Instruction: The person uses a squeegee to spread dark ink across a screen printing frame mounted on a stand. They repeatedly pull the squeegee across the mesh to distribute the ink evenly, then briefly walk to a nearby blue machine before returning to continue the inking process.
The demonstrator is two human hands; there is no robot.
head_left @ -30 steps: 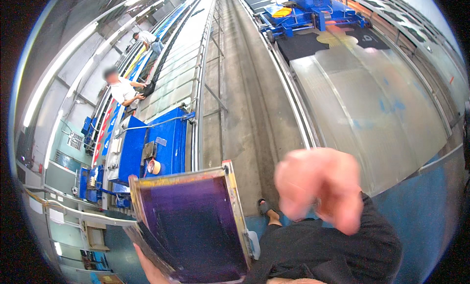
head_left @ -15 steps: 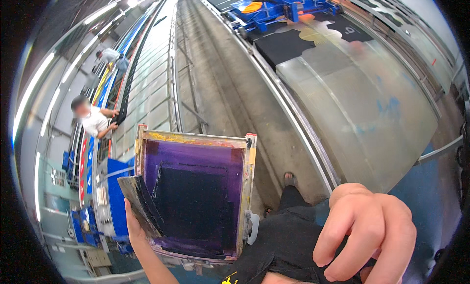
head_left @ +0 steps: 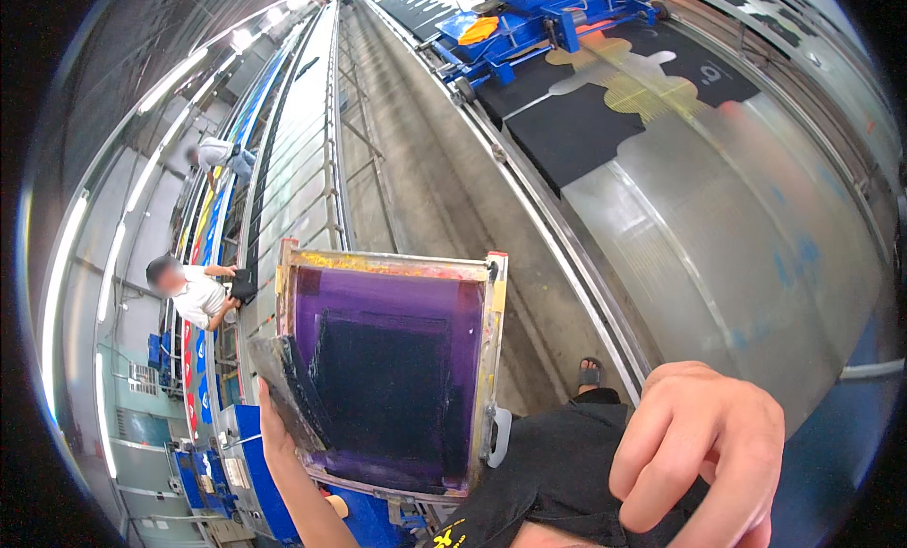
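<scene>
A worker's right hand (head_left: 704,444) hangs above black trousers (head_left: 539,453), fingers loosely bent; its palm is turned from me, so I cannot tell whether anything sits inside. The left hand (head_left: 276,430) grasps the left side of a screen (head_left: 397,288), its fingers partly hidden. The screen is up in front of the worker, left of the trousers, its purple mesh bearing a broad dark patch (head_left: 383,387). A squeegee (head_left: 298,387) lies aslant along the left edge, beside that hand. Just past the screen, a sandalled foot (head_left: 590,373) rests on the concrete floor (head_left: 529,331). To the right runs a long surface (head_left: 661,255) with black fabric (head_left: 567,123); farther along, a blue machine (head_left: 557,19) carries an orange cloth (head_left: 478,30). Across the aisle, a co-worker in white (head_left: 198,298) handles black cloth (head_left: 244,285), while another person (head_left: 222,156) bends farther off.
</scene>
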